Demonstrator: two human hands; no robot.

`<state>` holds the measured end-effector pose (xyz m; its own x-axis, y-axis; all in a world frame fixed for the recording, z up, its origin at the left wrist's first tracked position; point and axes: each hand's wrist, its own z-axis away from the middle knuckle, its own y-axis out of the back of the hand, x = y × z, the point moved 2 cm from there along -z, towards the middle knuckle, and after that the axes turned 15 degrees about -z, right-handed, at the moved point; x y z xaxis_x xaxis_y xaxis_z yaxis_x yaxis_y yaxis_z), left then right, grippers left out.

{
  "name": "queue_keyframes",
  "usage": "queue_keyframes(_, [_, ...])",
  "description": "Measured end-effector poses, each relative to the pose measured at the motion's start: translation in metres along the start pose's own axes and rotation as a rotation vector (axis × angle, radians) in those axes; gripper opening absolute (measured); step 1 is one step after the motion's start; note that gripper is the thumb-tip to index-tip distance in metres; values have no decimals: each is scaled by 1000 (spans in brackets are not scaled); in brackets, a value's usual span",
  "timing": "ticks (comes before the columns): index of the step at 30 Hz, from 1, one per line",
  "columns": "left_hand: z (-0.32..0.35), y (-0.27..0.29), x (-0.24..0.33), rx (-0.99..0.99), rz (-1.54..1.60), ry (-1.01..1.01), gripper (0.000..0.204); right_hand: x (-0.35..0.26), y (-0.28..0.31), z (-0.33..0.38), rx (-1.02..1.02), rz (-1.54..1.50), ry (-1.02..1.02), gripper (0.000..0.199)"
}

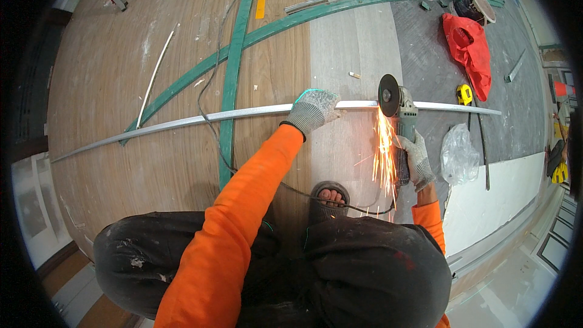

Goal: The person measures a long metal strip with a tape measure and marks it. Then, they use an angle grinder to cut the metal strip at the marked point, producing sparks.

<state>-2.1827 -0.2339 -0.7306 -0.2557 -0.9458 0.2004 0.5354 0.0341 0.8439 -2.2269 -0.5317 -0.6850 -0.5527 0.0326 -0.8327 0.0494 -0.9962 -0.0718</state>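
— How is the light? Bright and even, daylight-like, with only soft shadows under the person's knees.

— Any glare? The sparks (pixel 384 152) just right of the left hand (pixel 313 111) fingers burn out to white-orange streaks, blurred by motion.

— And sharpness? Crisp near the fingers; farther out the fisheye bends straight edges, and a black vignette rings the frame. The lower right floor looks washed out.

left hand (pixel 313 109): gloved, palm down, arm extended | right hand (pixel 418 158): gloved, fist closed
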Motion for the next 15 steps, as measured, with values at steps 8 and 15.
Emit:
queue_keyframes(8, [1,-2,0,47,-19,-9,62,3,0,-1,-16,-38,28,42])
queue_keyframes(15, [1,4,1,-6,-6,-6,61,4,2,-2,-17,-36,25,41])
